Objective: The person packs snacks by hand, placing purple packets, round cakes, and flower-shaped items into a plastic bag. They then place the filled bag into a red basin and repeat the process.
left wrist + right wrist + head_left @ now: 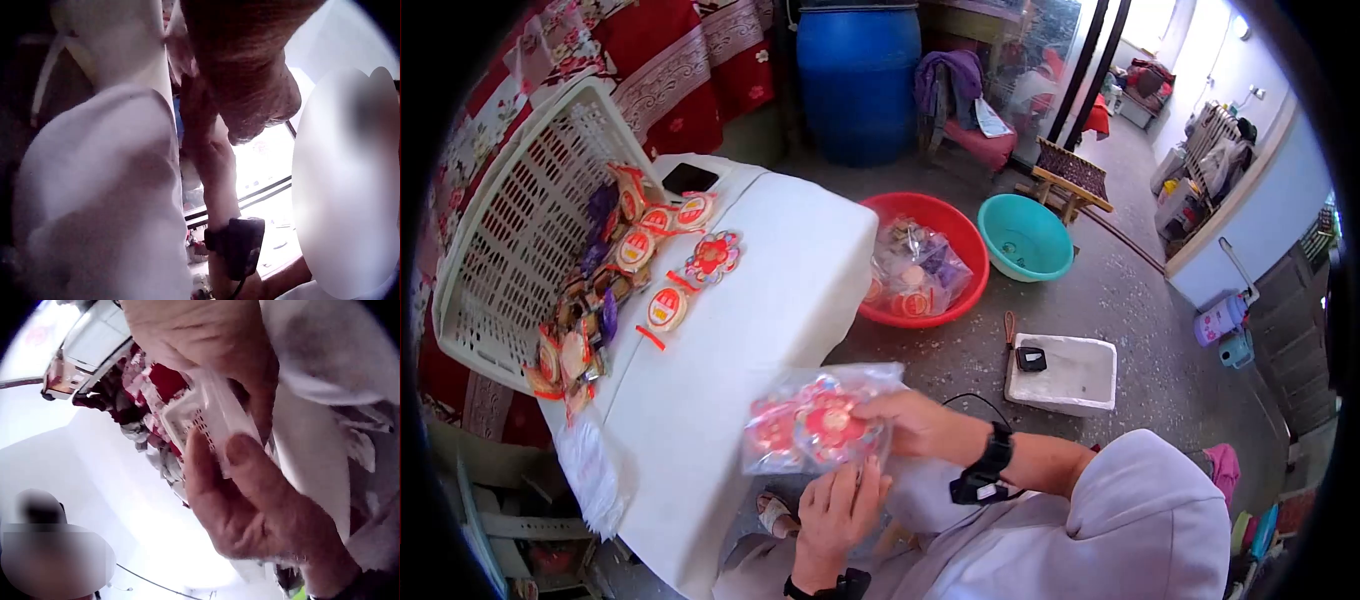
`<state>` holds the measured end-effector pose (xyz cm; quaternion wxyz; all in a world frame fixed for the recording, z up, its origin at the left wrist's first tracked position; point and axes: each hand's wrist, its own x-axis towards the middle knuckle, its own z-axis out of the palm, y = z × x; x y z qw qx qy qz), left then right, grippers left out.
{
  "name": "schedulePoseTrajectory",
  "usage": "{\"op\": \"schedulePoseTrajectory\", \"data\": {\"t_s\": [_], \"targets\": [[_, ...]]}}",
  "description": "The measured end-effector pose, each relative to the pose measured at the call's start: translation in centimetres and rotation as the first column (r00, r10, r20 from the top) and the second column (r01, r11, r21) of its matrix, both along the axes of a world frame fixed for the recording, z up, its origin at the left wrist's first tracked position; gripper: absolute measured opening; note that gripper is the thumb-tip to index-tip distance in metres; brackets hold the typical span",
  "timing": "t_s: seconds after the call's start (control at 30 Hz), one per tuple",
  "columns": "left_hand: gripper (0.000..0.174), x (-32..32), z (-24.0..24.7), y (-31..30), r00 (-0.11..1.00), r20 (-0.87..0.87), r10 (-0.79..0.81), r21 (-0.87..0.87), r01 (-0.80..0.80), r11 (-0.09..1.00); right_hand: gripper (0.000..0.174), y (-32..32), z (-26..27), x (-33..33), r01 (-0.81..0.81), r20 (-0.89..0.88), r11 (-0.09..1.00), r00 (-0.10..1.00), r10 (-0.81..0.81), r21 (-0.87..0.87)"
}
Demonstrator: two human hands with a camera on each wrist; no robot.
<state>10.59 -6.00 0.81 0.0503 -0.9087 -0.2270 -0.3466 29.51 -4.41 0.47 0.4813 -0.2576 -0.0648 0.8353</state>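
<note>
A clear plastic bag (775, 455) with red flower-patterned packs inside is held over the near edge of the white-covered table. My right hand (915, 420) grips its right side, thumb on top; the same hand (203, 337) shows above the clear plastic (215, 419) in the right wrist view. From below, my left hand (835, 512) holds the bag's lower edge; in the right wrist view the left hand's (262, 512) thumb and a finger lie on either side of the plastic. The left wrist view is dark, and the bag is hard to make out there.
A white basket (500, 215) lies tipped on the table (730, 330), small packs spilling out beside a phone (690, 178). Clear bags (590, 480) hang near the table's left edge. On the floor stand a red basin (970, 235), a teal basin (1025, 235) and a white box (1090, 375).
</note>
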Motion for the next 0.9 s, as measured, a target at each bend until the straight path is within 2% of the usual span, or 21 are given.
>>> {"op": "schedulePoseTrajectory", "data": {"t_s": [0.07, 0.13, 0.23, 0.27, 0.33, 0.4, 0.47, 0.53, 0.6, 0.67, 0.7, 0.73, 0.8, 0.83, 0.87, 0.9], "targets": [[0.029, 0.1, 0.1, -0.2, 0.996, 0.089, 0.008, 0.001, -0.008, 1.000, 0.043, -1.0, 0.7, 3.6, 0.145, 0.048, 0.988, 0.988, -0.147, 0.044], [0.036, -0.7, -0.2, 0.6, 0.997, 0.076, -0.002, -0.039, 0.005, 0.999, 0.037, -1.0, 0.5, 8.1, 0.240, 0.081, 0.950, 0.962, -0.260, 0.199], [0.040, -1.7, -1.2, 2.0, 0.989, 0.065, 0.133, -0.047, -0.130, 0.990, 0.043, 1.6, 0.4, 14.6, 0.400, 0.126, 0.832, 0.870, -0.477, 0.384], [0.040, -2.1, -1.5, 2.4, 0.989, 0.065, 0.133, -0.045, -0.130, 0.990, 0.044, 3.3, 0.1, 16.9, 0.431, 0.137, 0.782, 0.832, -0.538, 0.450], [0.041, -2.6, -1.8, 2.9, 0.973, 0.057, 0.223, -0.058, -0.219, 0.974, 0.040, 6.4, -1.4, 21.2, 0.467, 0.180, 0.729, 0.767, -0.616, 0.501], [0.040, -3.1, -2.0, 3.4, 0.968, 0.053, 0.245, -0.055, -0.242, 0.969, 0.035, 8.7, -6.6, 26.2, 0.564, 0.187, 0.718, 0.718, -0.670, 0.409], [0.040, -3.4, -2.2, 3.8, 0.962, 0.065, 0.265, -0.053, -0.262, 0.964, 0.032, 8.9, -12.2, 29.1, 0.606, 0.598, 0.778, 0.566, -0.568, 0.166], [0.039, -3.7, -2.0, 4.1, 0.955, 0.068, 0.287, -0.051, -0.284, 0.957, 0.032, 7.6, -21.1, 32.0, 0.594, 0.883, 0.804, 0.379, -0.278, -0.002], [0.038, -3.9, -1.9, 4.2, 0.950, 0.064, 0.307, -0.058, -0.304, 0.951, 0.029, 4.8, -25.1, 30.2, 0.661, 0.811, 0.739, 0.499, -0.304, -0.130], [0.034, -4.2, -1.9, 4.4, 0.942, 0.061, 0.330, -0.067, -0.326, 0.943, 0.027, 3.5, -25.2, 26.7, 0.584, 0.804, 0.777, 0.566, -0.182, -0.235], [0.034, -4.3, -1.9, 4.5, 0.938, 0.057, 0.342, -0.070, -0.338, 0.939, 0.027, 2.8, -26.4, 26.9, 0.427, 0.699, 0.879, 0.695, -0.171, -0.210], [0.031, -4.4, -2.0, 4.7, 0.936, 0.063, 0.348, -0.088, -0.342, 0.936, 0.027, 3.1, -24.6, 25.3, 0.408, 0.698, 0.888, 0.699, -0.154, -0.213], [0.028, -4.9, -1.9, 4.9, 0.908, 0.065, 0.413, -0.102, -0.406, 0.908, 0.018, 4.0, -19.3, 21.1, 0.402, 0.739, 0.913, 0.634, -0.227, -0.064], [0.026, -5.2, -1.6, 5.0, 0.906, 0.085, 0.414, -0.115, -0.403, 0.908, 0.019, 4.2, -16.7, 19.5, 0.426, 0.736, 0.901, 0.584, -0.343, 0.082], [0.024, -5.6, -1.4, 5.1, 0.902, 0.105, 0.419, -0.124, -0.407, 0.905, 0.021, 5.9, -13.8, 18.1, 0.291, 0.830, 0.950, 0.499, -0.248, 0.109], [0.023, -6.2, -1.3, 5.2, 0.888, 0.123, 0.443, -0.124, -0.429, 0.895, 0.023, 6.9, -10.0, 15.8, 0.263, 0.836, 0.957, 0.493, -0.243, 0.123]]}}
